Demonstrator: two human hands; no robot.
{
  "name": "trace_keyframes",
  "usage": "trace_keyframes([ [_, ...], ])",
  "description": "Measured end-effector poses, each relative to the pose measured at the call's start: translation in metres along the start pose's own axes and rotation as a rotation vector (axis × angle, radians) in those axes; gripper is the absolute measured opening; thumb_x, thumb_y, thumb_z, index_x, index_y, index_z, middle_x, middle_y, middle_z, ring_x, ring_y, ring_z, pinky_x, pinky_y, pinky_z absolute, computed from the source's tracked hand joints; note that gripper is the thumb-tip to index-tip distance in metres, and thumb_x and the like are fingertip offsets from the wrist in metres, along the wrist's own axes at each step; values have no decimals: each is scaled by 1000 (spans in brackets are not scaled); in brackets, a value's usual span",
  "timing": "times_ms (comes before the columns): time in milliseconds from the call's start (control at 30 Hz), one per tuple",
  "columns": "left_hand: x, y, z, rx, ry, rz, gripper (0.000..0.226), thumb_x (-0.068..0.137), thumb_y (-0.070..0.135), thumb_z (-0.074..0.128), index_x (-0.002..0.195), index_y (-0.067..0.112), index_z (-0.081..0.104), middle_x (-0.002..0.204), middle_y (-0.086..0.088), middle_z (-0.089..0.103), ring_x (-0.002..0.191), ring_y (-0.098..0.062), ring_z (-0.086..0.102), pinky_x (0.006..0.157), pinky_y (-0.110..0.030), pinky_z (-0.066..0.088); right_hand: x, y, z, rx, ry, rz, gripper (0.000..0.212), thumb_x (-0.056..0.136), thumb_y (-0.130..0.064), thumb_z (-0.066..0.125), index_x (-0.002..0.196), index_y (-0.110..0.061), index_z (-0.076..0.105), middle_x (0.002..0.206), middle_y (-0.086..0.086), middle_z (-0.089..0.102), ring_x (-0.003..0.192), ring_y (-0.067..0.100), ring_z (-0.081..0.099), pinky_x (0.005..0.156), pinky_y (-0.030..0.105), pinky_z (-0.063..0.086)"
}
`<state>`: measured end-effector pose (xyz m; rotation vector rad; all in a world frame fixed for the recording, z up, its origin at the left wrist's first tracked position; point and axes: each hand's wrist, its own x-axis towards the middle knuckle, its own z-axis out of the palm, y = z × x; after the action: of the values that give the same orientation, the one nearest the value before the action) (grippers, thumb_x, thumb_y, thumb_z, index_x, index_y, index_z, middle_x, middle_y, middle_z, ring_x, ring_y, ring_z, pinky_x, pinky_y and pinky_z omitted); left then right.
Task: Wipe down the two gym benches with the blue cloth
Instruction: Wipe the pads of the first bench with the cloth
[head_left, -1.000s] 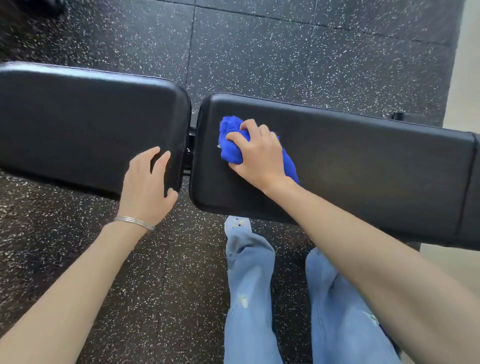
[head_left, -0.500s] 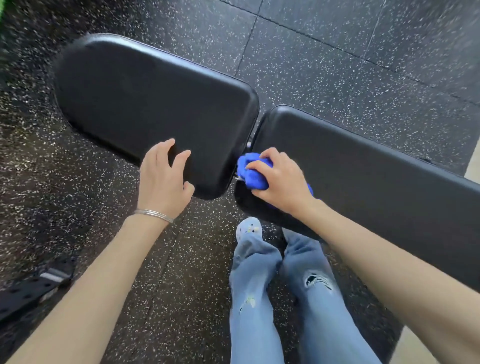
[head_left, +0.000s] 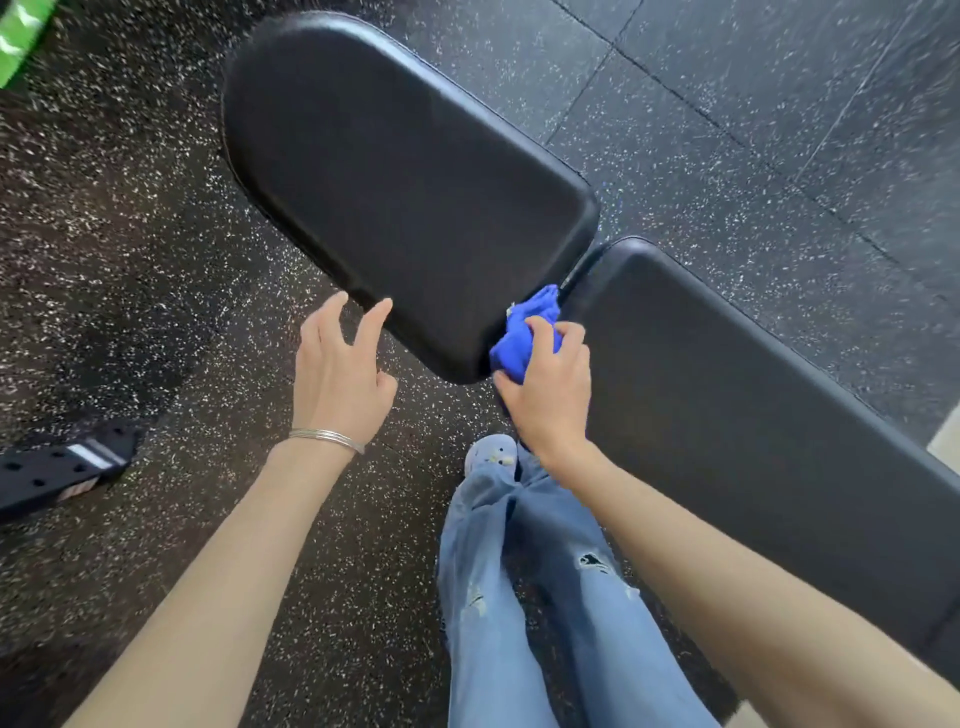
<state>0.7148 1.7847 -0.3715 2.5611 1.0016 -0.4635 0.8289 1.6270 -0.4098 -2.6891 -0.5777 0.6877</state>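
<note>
the broad bench pad (head_left: 405, 171) is being seen stretching from frame centre toward upper left, the second pad (head_left: 753, 415) toward lower right. the left hand (head_left: 337, 379) is being held, fingers relaxed, at the broad pad's near edge. by the right hand (head_left: 550, 400), at the gap between the pads, the bunched blue cloth (head_left: 524, 338) is being gripped.

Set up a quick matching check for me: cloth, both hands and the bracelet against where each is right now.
Things: 1 blue cloth; 2 left hand; 3 right hand; 4 bracelet.
Places: A on the left wrist; B bunched at the gap between rounded pad and long pad; C open, by the rounded pad's near edge; D gripping the cloth.
Pairs: 1-B; 2-C; 3-D; 4-A.
</note>
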Motion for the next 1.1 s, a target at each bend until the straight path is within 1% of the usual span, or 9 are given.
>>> trace_keyframes([
  [100, -2, 10, 0, -3, -15, -19, 65, 83, 10, 61, 142, 13, 35, 149, -20, 25, 132, -36, 26, 106, -45, 33, -11, 26, -23, 31, -189, -243, 48, 74, -31, 69, 119, -20, 57, 120, 4, 48, 100, 29, 52, 82, 37, 47],
  [233, -3, 20, 2, 13, -38, -53, 64, 83, 13, 59, 142, 7, 34, 144, -17, 35, 130, -34, 31, 107, -41, 33, 40, 40, -59, 176, 154, -101, 42, 72, -24, 69, 113, -17, 61, 114, 8, 51, 99, 29, 55, 81, 37, 48],
  [333, 1, 28, 5, 38, -34, -70, 63, 83, 13, 58, 140, 3, 34, 142, -17, 37, 129, -34, 33, 106, -39, 33, 96, 42, -74, 109, 222, 42, 47, 77, -28, 66, 120, -14, 56, 121, 14, 47, 104, 34, 50, 91, 41, 43],
  [433, 3, 35, 7, 28, -22, -116, 63, 82, 12, 58, 139, 1, 33, 142, -18, 36, 129, -34, 33, 106, -38, 33, 101, 28, -60, -108, 149, 126, 51, 80, -34, 64, 125, -14, 48, 127, 15, 42, 103, 36, 48, 89, 41, 39],
  [533, 0, 45, 10, 20, -39, -173, 67, 82, 14, 61, 140, 2, 31, 144, -19, 34, 130, -35, 32, 104, -41, 34, 56, 18, -39, -236, 29, -40, 53, 79, -35, 64, 123, -12, 45, 127, 15, 40, 97, 34, 48, 83, 40, 39],
  [700, 0, 48, 9, 34, -15, -197, 64, 81, 11, 60, 139, 3, 34, 143, -17, 36, 129, -34, 34, 103, -40, 33, 34, 31, -61, 123, -458, -325, 43, 72, -30, 68, 114, -28, 57, 106, -3, 47, 95, 17, 52, 84, 28, 42],
  [800, 0, 38, 7, 25, 15, -257, 58, 80, 10, 57, 135, 7, 40, 141, -15, 38, 126, -33, 36, 100, -41, 34, 64, 18, -83, 289, -144, -316, 43, 70, -21, 69, 112, -26, 60, 103, -4, 46, 95, 13, 52, 81, 14, 33],
  [867, 1, 33, 5, 16, 13, -310, 55, 81, 12, 58, 133, 6, 41, 142, -15, 37, 126, -34, 35, 101, -41, 34, 93, -4, -89, 340, 28, -235, 44, 73, -19, 68, 116, -16, 59, 111, 7, 46, 102, 22, 53, 87, 18, 35],
  [1100, 6, 9, 0, 17, 15, -303, 57, 83, 13, 56, 136, 7, 37, 145, -16, 32, 130, -33, 31, 102, -41, 34, 140, -78, -67, 297, 158, 4, 45, 81, -34, 62, 122, -18, 50, 126, 10, 40, 110, 30, 47, 90, 33, 36],
])
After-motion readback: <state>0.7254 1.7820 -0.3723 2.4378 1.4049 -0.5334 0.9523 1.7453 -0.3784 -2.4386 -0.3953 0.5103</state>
